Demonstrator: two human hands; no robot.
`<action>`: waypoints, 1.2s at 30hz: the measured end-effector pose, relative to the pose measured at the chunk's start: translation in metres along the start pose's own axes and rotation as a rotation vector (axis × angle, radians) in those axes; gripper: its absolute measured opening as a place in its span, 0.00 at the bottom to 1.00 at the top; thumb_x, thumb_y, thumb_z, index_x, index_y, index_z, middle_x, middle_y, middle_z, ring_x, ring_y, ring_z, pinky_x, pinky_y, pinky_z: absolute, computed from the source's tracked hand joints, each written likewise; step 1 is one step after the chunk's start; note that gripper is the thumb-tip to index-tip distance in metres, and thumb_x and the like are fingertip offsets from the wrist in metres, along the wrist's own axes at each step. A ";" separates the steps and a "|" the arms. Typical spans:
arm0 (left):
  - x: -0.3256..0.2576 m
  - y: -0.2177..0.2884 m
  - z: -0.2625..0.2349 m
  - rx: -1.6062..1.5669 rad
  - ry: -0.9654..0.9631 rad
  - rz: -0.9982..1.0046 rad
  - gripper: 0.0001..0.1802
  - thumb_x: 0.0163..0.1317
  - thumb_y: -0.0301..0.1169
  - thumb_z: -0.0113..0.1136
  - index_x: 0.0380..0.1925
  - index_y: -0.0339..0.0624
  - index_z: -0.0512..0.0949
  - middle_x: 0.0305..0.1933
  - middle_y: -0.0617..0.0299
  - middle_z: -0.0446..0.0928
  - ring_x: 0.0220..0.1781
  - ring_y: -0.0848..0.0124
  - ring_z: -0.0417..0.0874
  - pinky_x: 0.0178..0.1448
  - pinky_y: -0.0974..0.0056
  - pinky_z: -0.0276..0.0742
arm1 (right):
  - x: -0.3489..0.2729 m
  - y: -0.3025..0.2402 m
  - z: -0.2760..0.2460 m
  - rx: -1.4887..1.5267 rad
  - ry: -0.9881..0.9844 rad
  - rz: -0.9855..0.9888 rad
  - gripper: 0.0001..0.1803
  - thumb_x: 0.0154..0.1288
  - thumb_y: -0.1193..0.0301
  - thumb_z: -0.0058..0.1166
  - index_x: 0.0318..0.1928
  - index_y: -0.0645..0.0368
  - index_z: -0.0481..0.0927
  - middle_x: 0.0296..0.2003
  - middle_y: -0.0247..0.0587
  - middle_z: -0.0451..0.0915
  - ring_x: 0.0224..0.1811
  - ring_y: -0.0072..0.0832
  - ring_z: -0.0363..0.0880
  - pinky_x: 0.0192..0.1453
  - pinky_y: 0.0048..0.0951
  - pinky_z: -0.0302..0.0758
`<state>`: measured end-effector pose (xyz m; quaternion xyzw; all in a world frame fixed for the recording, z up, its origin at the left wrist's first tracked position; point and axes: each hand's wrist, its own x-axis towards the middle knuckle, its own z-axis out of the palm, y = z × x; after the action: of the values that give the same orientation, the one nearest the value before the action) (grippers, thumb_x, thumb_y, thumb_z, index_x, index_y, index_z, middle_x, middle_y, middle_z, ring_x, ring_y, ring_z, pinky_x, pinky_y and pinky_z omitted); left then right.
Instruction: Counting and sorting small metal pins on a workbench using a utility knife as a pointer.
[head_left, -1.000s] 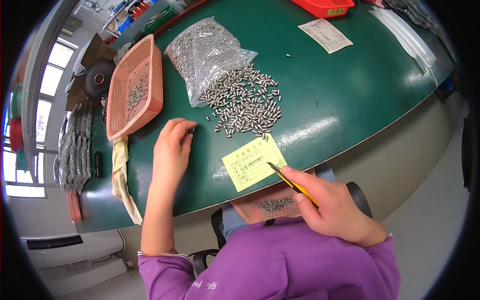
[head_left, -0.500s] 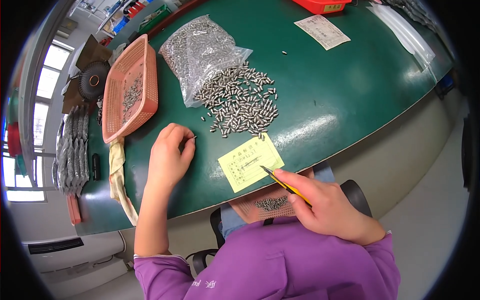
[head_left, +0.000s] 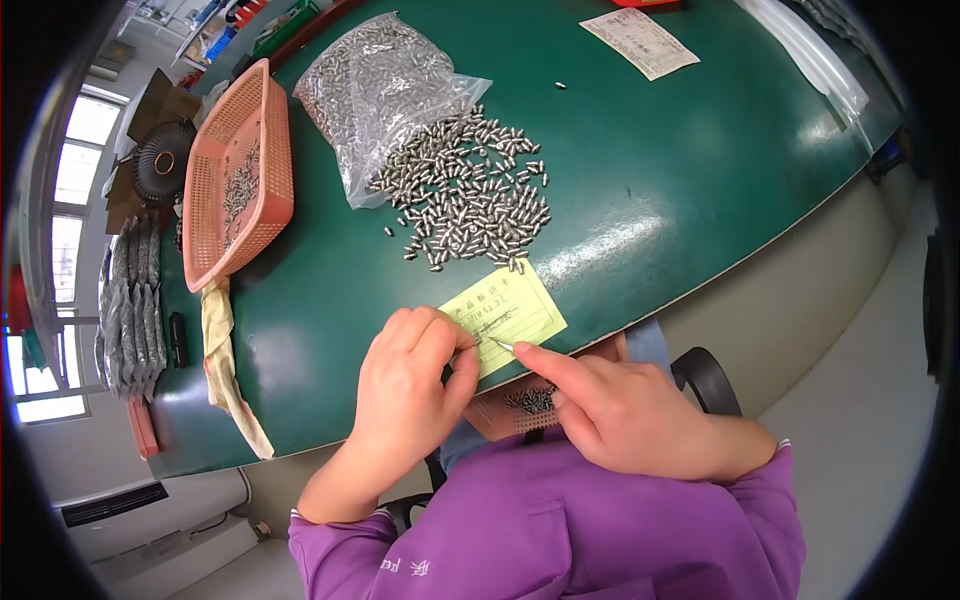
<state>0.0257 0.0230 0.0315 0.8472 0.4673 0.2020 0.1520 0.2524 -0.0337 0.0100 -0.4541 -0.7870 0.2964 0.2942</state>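
Observation:
My right hand (head_left: 630,405) is closed around a slim pointed tool (head_left: 504,345); only its silver tip shows past the index finger, lying over the yellow card (head_left: 530,305). At the card's left edge my left hand (head_left: 415,380) is pinched together, its fingertips close to the tool's tip. Whatever sits between those fingers is too small to make out. The card bears print and handwriting, and my left hand covers part of it. Beyond it spreads a heap of small bullet-shaped metal parts (head_left: 480,200), a few touching the card's far edge.
A clear plastic bag (head_left: 385,90) full of such parts adjoins the heap. Left stands a pink basket (head_left: 280,170) with some parts, near a cream cloth (head_left: 220,370). Another pink basket (head_left: 490,415) with parts is below the table edge. A paper slip (head_left: 640,42) lies far right.
My left hand has moved right and nearer to me, from bare table to the card's edge. The tool's yellow-and-black handle, visible before, is now hidden by my right hand. The view has shifted slightly.

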 end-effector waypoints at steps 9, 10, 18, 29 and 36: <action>0.000 -0.004 0.004 -0.075 0.015 -0.030 0.09 0.50 0.20 0.66 0.27 0.41 0.75 0.31 0.57 0.75 0.35 0.55 0.77 0.38 0.54 0.75 | 0.004 -0.007 0.004 -0.017 -0.058 0.036 0.35 0.60 0.79 0.58 0.71 0.55 0.72 0.34 0.40 0.81 0.30 0.37 0.82 0.37 0.37 0.83; 0.000 -0.004 0.004 -0.084 0.022 -0.032 0.09 0.50 0.20 0.66 0.27 0.41 0.74 0.30 0.57 0.75 0.34 0.55 0.77 0.38 0.53 0.75 | 0.003 -0.007 0.004 -0.016 -0.059 0.031 0.35 0.60 0.79 0.58 0.71 0.56 0.72 0.33 0.40 0.81 0.30 0.37 0.82 0.37 0.37 0.83; 0.003 -0.005 0.003 -0.099 0.011 -0.027 0.09 0.49 0.20 0.66 0.26 0.40 0.74 0.29 0.56 0.75 0.33 0.54 0.77 0.36 0.54 0.74 | 0.006 -0.006 0.005 -0.090 -0.074 -0.079 0.37 0.57 0.76 0.57 0.70 0.68 0.69 0.27 0.41 0.75 0.22 0.34 0.79 0.26 0.33 0.79; -0.008 0.013 -0.020 -0.196 -0.169 0.063 0.08 0.55 0.24 0.70 0.34 0.41 0.80 0.36 0.57 0.79 0.40 0.55 0.81 0.45 0.55 0.78 | 0.001 0.002 -0.006 0.149 0.139 -0.012 0.31 0.66 0.77 0.56 0.70 0.53 0.72 0.44 0.42 0.86 0.35 0.39 0.86 0.41 0.37 0.84; 0.025 -0.035 -0.008 0.102 0.107 0.005 0.09 0.56 0.22 0.68 0.36 0.40 0.79 0.37 0.57 0.79 0.43 0.54 0.81 0.46 0.54 0.78 | -0.005 0.007 -0.009 0.169 0.099 0.036 0.31 0.66 0.78 0.55 0.70 0.53 0.72 0.46 0.44 0.86 0.38 0.41 0.86 0.41 0.38 0.84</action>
<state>0.0086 0.0628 0.0278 0.8429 0.4825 0.2234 0.0828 0.2648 -0.0336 0.0093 -0.4557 -0.7353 0.3441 0.3649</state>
